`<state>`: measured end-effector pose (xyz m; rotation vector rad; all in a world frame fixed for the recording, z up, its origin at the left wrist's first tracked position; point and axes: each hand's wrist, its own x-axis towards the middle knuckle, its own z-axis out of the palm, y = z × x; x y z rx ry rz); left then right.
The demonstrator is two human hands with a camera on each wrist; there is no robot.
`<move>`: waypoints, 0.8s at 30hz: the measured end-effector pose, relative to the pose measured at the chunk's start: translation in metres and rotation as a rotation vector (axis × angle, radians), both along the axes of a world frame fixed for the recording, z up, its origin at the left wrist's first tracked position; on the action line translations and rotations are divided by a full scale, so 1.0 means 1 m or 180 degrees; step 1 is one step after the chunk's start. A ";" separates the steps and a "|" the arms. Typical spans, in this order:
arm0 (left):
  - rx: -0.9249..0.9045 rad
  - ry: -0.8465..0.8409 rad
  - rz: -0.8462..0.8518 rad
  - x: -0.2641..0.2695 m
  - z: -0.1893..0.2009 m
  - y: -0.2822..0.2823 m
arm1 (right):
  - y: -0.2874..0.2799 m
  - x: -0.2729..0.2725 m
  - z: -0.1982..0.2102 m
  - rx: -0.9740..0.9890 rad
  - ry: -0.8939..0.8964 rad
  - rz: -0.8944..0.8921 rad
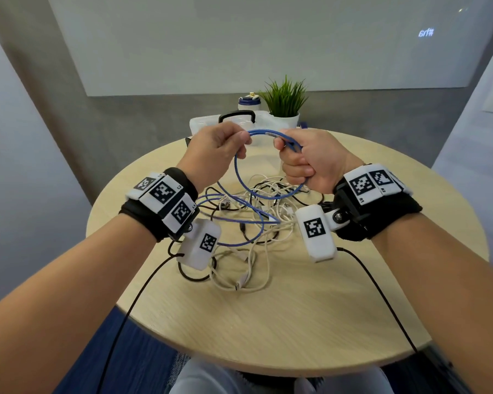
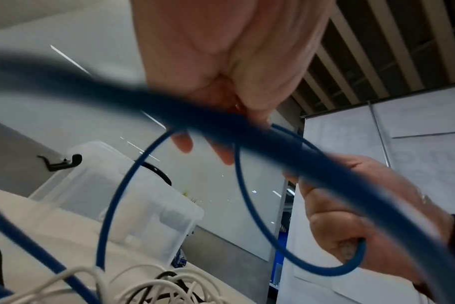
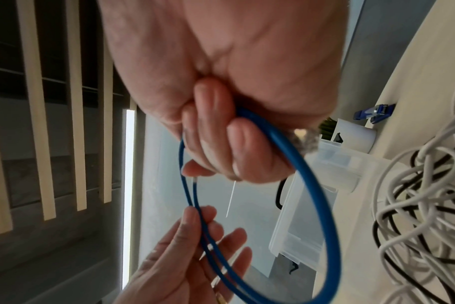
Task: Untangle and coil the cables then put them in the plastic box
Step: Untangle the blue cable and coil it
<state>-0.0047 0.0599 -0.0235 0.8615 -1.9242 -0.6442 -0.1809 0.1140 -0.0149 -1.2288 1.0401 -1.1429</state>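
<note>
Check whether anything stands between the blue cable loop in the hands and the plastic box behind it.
Nothing visible blocks the way. The blue cable, held by the left hand and right hand, hangs just in front of the plastic box. Its trailing end runs into the tangled cables.

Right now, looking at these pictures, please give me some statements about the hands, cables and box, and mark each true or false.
1. Both the left hand and right hand hold the blue cable. True.
2. The blue cable lies coiled inside the plastic box. False: it is held above the table.
3. White and black cables lie tangled on the table. True.
4. The table is square. False: it is round.
</note>
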 end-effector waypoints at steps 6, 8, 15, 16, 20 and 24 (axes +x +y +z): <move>0.0626 0.0599 0.0313 0.002 -0.002 -0.006 | 0.002 -0.001 -0.001 -0.0079 -0.0125 0.0039; 0.0783 0.0756 0.0392 0.004 -0.003 -0.009 | 0.003 -0.001 -0.001 -0.0123 -0.0195 0.0057; 0.1093 0.1404 0.0779 0.013 -0.003 -0.018 | 0.002 -0.001 -0.001 -0.0162 -0.0335 0.0062; 0.1091 0.1479 0.0803 0.015 -0.002 -0.020 | 0.002 0.000 -0.002 -0.0175 -0.0325 0.0032; 0.0893 0.1079 0.0764 0.018 -0.006 -0.020 | -0.002 -0.002 -0.002 -0.0307 -0.0614 -0.0047; 0.0665 -0.0120 0.0607 0.013 -0.016 -0.013 | -0.003 -0.001 0.006 -0.0547 -0.1088 -0.0199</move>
